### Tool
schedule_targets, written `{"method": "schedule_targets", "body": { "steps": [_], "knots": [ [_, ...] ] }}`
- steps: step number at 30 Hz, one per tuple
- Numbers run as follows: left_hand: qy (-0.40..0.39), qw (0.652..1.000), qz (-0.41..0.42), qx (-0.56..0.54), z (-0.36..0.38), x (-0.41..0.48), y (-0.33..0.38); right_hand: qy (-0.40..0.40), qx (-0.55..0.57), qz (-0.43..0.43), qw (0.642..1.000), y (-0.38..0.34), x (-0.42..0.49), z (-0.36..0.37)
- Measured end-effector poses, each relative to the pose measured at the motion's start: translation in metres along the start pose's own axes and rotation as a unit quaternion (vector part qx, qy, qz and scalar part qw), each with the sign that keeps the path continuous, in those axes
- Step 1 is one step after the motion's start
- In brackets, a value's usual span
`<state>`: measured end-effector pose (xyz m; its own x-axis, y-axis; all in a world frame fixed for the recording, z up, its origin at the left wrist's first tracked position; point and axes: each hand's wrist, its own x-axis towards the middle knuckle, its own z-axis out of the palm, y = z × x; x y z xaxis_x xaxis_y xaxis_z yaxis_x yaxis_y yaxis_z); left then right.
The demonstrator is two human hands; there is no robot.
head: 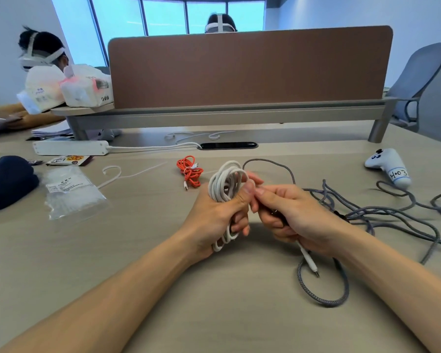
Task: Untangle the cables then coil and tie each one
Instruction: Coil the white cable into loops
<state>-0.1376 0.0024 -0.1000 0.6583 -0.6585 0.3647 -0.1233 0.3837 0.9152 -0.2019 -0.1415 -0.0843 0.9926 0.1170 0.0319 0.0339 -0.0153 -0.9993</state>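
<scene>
My left hand (pixel 214 215) grips the coiled white cable (pixel 224 182) above the table (pixel 138 250); my right hand (pixel 290 215) pinches its tail just beside. The loose grey cable (pixel 392 212) sprawls under my right forearm, crowding that side. I count 3 cables, 1 orange cable (pixel 190 171) bundled behind, and 1 controller (pixel 387 165).

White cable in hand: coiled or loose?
Coiled: white cable loops sit bunched in the left hand; its plug end trails free below the right hand. No tie visible.

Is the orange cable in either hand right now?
No, the orange cable lies bundled on the table beyond the left hand, which grips the coiled white cable.
</scene>
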Motion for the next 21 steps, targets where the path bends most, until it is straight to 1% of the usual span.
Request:
{"method": "schedule_targets", "body": {
  "steps": [2, 4, 6, 8, 10, 12, 15, 18, 21],
  "knots": [
    [0.025, 1.0, 0.012, 0.015, 0.001, 0.001, 0.0, -0.011, -0.009, 0.002, 1.0, 0.002, 0.0, 0.003],
    [0.089, 0.995, 0.029, 0.016, 0.0, 0.004, 0.003, -0.018, -0.034, 0.002, 0.999, 0.002, 0.0, 0.004],
    [0.167, 0.985, 0.023, -0.023, -0.005, 0.008, 0.009, -0.018, -0.056, 0.005, 0.998, 0.002, 0.0, 0.004],
    [0.213, 0.974, 0.004, -0.077, -0.015, 0.011, 0.013, -0.017, -0.076, 0.008, 0.997, 0.002, 0.0, 0.003],
    [0.218, 0.965, -0.003, -0.143, -0.023, 0.014, 0.017, -0.016, -0.103, 0.006, 0.995, 0.002, -0.001, 0.002],
    [0.208, 0.962, 0.007, -0.179, -0.028, 0.015, 0.02, -0.013, -0.12, 0.003, 0.993, 0.001, -0.002, 0.001],
    [0.21, 0.965, 0.014, -0.156, -0.027, 0.014, 0.021, 0.02, -0.108, -0.004, 0.994, 0.001, -0.001, 0.002],
    [0.204, 0.972, 0.005, -0.115, -0.025, 0.013, 0.019, 0.077, -0.057, -0.041, 0.995, 0.001, 0.003, -0.001],
    [0.168, 0.983, -0.02, -0.076, -0.02, 0.01, 0.017, 0.093, -0.007, -0.068, 0.993, 0.0, 0.003, -0.004]
  ]
}}
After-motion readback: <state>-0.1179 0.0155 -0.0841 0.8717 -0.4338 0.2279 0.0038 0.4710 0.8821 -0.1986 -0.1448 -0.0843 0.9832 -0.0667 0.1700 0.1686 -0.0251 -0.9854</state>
